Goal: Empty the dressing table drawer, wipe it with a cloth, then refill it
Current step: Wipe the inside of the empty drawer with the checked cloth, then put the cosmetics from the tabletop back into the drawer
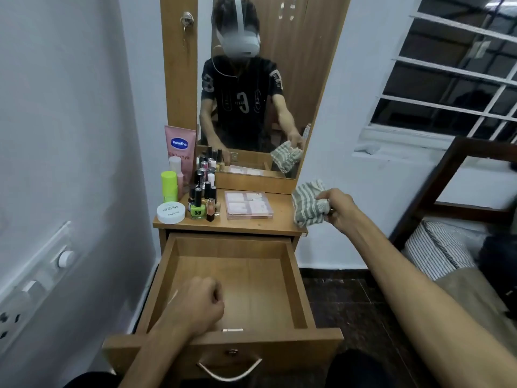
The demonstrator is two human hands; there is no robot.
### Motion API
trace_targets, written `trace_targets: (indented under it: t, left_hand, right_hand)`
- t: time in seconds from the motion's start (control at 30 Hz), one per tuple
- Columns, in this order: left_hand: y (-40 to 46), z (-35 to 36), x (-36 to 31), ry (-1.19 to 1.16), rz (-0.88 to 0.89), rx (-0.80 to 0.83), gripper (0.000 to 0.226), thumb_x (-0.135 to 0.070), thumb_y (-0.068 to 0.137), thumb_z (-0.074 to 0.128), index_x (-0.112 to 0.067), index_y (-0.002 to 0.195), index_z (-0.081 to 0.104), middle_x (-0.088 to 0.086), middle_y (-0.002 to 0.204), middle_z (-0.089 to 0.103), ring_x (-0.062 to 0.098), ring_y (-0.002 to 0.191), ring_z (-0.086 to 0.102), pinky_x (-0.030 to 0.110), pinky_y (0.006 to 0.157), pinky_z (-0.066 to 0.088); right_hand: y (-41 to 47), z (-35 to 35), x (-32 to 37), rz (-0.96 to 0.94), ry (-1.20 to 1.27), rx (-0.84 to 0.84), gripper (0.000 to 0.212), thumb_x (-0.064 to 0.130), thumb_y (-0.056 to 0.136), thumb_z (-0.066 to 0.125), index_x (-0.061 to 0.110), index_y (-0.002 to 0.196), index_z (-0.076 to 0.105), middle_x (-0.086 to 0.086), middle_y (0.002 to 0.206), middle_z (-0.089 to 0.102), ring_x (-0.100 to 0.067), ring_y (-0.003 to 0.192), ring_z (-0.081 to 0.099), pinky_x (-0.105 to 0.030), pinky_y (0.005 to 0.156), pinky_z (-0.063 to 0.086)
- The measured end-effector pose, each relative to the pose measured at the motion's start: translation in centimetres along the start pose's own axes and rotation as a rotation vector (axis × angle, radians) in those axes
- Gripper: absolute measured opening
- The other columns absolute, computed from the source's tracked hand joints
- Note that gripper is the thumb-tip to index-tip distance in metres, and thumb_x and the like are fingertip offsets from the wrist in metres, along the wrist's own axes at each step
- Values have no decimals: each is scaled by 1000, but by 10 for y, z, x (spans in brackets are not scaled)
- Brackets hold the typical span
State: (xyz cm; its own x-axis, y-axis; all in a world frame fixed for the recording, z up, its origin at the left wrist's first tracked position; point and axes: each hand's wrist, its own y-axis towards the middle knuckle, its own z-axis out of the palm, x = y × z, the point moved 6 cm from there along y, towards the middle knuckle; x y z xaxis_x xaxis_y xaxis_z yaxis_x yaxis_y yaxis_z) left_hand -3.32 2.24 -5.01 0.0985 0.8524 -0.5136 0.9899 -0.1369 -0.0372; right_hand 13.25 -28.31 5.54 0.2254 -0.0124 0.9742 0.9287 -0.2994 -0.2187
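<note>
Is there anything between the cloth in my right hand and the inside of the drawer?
Nothing stands in the path. The right hand grips the cloth beside the tabletop's right edge. The drawer is pulled open, and only the left hand hangs over its front left part.

Cloth (307,204): grey and white stripes. Drawer (299,287): tan wood grain. Tube (180,144): pink. Jar (171,212): white. Nail polish bottle (197,210): lime green, black cap.
</note>
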Motion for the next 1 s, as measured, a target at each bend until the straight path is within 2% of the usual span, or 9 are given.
trace_targets:
  t: [0.1,0.17,0.27,0.4,0.53,0.63,0.73,0.87,1.0]
  left_hand:
    - [1,5,4,-12,-16,25,7,-28,85,62,-29,80,66,-11,79,66,4,74,62,20,66,52]
    - [3,6,7,0,-14,16,7,-29,84,60,-28,79,66,-12,78,65,3,73,60,16,62,46]
    - [4,8,10,19,-21,13,9,-34,81,57,-29,80,65,-13,79,64,2,75,59,17,63,45]
    - [5,9,11,15,-30,25,15,-39,78,54,-30,84,65,-12,81,65,4,78,61,24,73,54]
    - [2,5,7,35,-20,10,15,-35,80,55,-27,86,66,-12,81,65,5,79,60,19,67,47]
    - [0,2,4,39,-18,-16,14,-35,80,55,-28,86,66,-13,83,63,6,80,58,17,66,43]
    - [-1,-1,1,48,-12,-34,14,-33,81,55,-28,86,67,-13,84,64,6,82,58,20,70,46]
    - [-3,-4,-3,54,-2,-38,10,-29,85,58,-29,85,68,-13,81,65,3,77,58,13,61,37]
    - [-5,-6,-4,36,-11,-54,6,-30,87,62,-29,86,68,-14,80,64,2,75,59,12,60,39]
  right_hand:
    - [30,17,-6,-9,-41,9,24,0,90,63,-4,114,63,-17,102,68,-29,89,68,-41,82,62]
    - [44,24,-21,-36,-251,16,25,10,90,70,-1,112,67,-14,105,69,-26,90,68,-38,78,61]
    - [49,28,-34,-164,-535,-24,28,17,84,70,10,111,72,-6,105,71,-21,94,66,-38,87,59]
    - [48,42,-31,-338,-650,-47,42,22,88,68,19,130,70,-6,123,74,-24,111,68,-37,97,55]
    - [48,51,-30,-393,-760,-80,45,25,91,64,19,136,66,-9,133,70,-28,121,64,-34,96,49]
    - [26,52,-22,-524,-759,-226,42,26,93,64,15,133,67,-10,128,72,-29,116,66,-36,91,52]
    - [-8,61,-13,-724,-675,-306,26,23,89,66,17,112,76,-5,113,77,-21,103,68,-37,83,57]
    - [-40,86,-13,-814,-598,-176,11,21,87,69,24,89,80,5,93,78,-9,83,66,-35,73,62]
    - [-61,113,-17,-863,-648,-42,17,27,86,73,26,101,81,11,99,77,-8,89,67,-37,85,62]
